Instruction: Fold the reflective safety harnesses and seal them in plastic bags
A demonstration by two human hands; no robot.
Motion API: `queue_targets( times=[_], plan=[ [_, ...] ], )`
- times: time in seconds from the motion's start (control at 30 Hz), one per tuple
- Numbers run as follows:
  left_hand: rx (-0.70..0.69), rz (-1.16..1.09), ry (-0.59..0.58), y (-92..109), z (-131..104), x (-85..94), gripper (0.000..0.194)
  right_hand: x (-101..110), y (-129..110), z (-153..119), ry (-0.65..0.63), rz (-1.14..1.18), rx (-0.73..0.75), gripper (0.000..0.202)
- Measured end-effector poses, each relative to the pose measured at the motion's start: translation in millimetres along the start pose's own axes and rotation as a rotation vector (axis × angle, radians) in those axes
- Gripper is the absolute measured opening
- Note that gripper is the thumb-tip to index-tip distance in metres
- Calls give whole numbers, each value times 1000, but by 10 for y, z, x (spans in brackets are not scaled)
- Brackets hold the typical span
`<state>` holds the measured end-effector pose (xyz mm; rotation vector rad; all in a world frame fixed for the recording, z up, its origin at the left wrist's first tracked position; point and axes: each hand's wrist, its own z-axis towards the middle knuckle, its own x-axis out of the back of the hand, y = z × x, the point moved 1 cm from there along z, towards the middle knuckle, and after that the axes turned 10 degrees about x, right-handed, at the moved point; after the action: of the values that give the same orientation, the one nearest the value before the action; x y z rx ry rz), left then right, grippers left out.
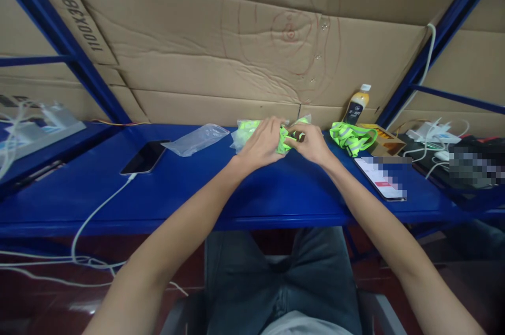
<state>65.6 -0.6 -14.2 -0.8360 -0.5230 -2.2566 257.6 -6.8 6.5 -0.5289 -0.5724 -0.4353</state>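
Observation:
Both hands meet over a clear plastic bag point(236, 139) near the back of the blue shelf. Bright yellow-green reflective straps point(283, 140) show inside the bag and between my hands. My left hand point(263, 140) lies over the bag, its fingers bent down onto it. From the right, my right hand point(311, 140) pinches part of the yellow-green strap between thumb and fingers. A bundle of yellow-green straps with silver stripes point(351, 138) lies to the right of my right hand, apart from it. An empty clear bag point(199, 139) rests left of my left hand.
A dark phone point(145, 158) on a white cable lies at the left. To the right are a lit phone point(381, 178), an open small box point(384, 140) and an upright drink bottle point(357, 103). Cardboard point(189, 72) walls the back; blue posts point(84, 69) rise at both sides.

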Motion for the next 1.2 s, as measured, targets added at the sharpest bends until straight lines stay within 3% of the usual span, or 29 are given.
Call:
queue_targets(
  times=[0.1, 0.2, 0.3, 0.4, 0.47, 0.57, 0.67, 0.77, 0.87, 0.97, 1.03, 1.1, 1.2],
  plan=[
    [-80, 82, -65, 99, -20, -32, 70, -116, 33, -26, -82, 4, -31, 8],
    [-71, 55, -74, 122, -18, -64, 62, -244, 59, -24, -95, 19, -90, 19],
    [38, -52, 39, 28, 20, -22, 70, -207, 30, 9, -14, 130, -142, 16],
    [185, -150, 225, -80, 62, 72, 86, -30, -84, 40, -11, 344, -112, 41],
    [223, -157, 285, -95, 72, 115, 89, 57, -197, 57, -128, 319, 36, 46],
    [154, -45, 189, -26, 58, 109, 79, 50, -331, 79, -318, 126, 208, 51],
    [31, 67, 21, 62, 32, 64, 66, -28, -365, 94, -460, 51, 173, 49],
    [81, 40, 44, 77, 28, 82, 71, -44, -322, 88, -571, 236, 64, 40],
    [162, -86, 172, 43, 46, 173, 95, 22, -231, 96, -450, 455, -32, 47],
    [114, -250, 148, -10, 77, 231, 119, 115, -132, 127, -265, 469, -31, 56],
    [170, -406, 143, -77, 106, 216, 110, 173, -83, 143, -188, 436, 17, 56],
    [321, -624, 149, -163, 141, 168, 84, 216, -56, 145, -160, 418, 70, 54],
    [449, -900, 43, -258, 185, 103, 60, 247, -37, 131, -152, 429, 80, 52]
  ],
)
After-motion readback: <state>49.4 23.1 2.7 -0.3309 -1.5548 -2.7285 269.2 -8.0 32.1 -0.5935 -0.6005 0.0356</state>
